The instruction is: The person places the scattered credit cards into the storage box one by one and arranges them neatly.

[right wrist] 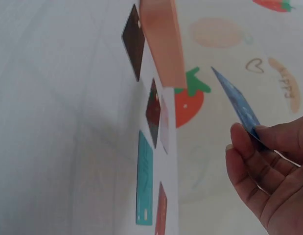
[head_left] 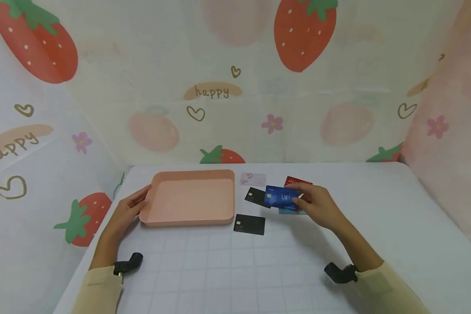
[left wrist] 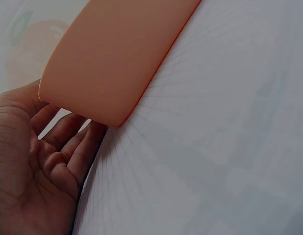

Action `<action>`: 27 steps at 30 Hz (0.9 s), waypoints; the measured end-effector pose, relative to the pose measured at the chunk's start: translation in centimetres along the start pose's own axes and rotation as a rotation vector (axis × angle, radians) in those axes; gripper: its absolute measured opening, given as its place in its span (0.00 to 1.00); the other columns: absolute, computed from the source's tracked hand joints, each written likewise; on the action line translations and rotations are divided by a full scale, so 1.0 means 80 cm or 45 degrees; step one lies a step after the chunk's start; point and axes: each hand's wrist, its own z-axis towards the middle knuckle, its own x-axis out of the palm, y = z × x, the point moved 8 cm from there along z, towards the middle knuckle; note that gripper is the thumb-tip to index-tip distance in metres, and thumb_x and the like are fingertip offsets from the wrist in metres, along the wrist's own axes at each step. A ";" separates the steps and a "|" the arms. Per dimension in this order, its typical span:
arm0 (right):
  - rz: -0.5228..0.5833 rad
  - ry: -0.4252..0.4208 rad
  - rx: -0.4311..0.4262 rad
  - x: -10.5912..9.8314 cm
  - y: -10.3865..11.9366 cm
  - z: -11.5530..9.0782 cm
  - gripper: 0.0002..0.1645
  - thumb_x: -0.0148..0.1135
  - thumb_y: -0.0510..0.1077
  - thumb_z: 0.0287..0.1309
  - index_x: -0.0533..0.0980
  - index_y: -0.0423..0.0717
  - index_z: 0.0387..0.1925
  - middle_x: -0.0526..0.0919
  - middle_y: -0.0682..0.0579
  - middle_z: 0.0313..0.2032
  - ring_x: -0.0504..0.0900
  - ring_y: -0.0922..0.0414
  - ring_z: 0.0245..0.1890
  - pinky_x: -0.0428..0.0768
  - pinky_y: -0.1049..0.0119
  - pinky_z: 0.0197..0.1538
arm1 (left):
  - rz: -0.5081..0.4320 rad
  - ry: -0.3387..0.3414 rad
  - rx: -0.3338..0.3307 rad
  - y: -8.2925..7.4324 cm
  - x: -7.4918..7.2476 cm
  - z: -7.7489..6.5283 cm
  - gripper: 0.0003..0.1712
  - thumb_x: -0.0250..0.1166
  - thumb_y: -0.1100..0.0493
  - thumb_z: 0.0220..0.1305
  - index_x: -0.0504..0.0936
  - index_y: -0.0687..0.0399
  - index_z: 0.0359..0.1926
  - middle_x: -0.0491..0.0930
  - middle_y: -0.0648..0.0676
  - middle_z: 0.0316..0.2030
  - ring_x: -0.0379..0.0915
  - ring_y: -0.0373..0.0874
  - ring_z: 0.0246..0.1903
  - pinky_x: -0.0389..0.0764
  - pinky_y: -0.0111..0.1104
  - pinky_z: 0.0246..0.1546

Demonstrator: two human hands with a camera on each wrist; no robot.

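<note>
My right hand pinches a blue VIP card between thumb and fingers, raised over the other cards. The right wrist view shows this blue card nearly edge-on. Beneath and around it lie a black card, a red card partly covered by the fingers, and a teal card, mostly hidden in the head view. My left hand holds the left side of a shallow pink tray, thumb at the rim; in the left wrist view, fingers rest against its outer wall.
Another black VIP card lies by the tray's front right corner. A pale patterned card lies right of the tray's back. Behind the white table hangs a strawberry-print cloth, with more cloth at both sides.
</note>
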 end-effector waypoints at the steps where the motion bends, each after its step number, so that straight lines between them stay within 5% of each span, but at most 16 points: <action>1: 0.002 0.000 -0.006 0.001 0.003 0.002 0.21 0.65 0.34 0.65 0.80 0.43 0.59 0.83 0.37 0.54 0.87 0.55 0.33 0.87 0.58 0.42 | 0.000 -0.003 0.000 0.000 0.000 0.000 0.34 0.57 0.47 0.76 0.63 0.47 0.77 0.61 0.58 0.75 0.61 0.51 0.72 0.70 0.15 0.54; 6: 0.040 0.007 -0.022 0.005 0.016 0.014 0.21 0.64 0.33 0.65 0.80 0.43 0.59 0.82 0.38 0.55 0.87 0.55 0.33 0.87 0.60 0.41 | -0.019 -0.012 -0.001 -0.001 0.000 0.003 0.34 0.58 0.46 0.76 0.63 0.47 0.77 0.62 0.58 0.75 0.63 0.50 0.71 0.71 0.16 0.54; 15: 0.111 0.045 -0.001 0.019 0.032 0.028 0.20 0.62 0.33 0.67 0.79 0.42 0.59 0.81 0.40 0.55 0.85 0.52 0.33 0.88 0.48 0.40 | -0.037 -0.017 -0.006 0.000 -0.003 0.002 0.34 0.58 0.47 0.76 0.63 0.48 0.77 0.62 0.59 0.75 0.63 0.48 0.71 0.71 0.16 0.54; 27: 0.158 0.076 0.063 0.039 0.048 0.040 0.21 0.62 0.36 0.67 0.80 0.46 0.60 0.81 0.39 0.57 0.87 0.48 0.32 0.88 0.55 0.39 | -0.018 -0.031 -0.070 0.007 -0.001 0.001 0.35 0.58 0.44 0.76 0.63 0.47 0.77 0.61 0.56 0.75 0.59 0.57 0.73 0.71 0.18 0.56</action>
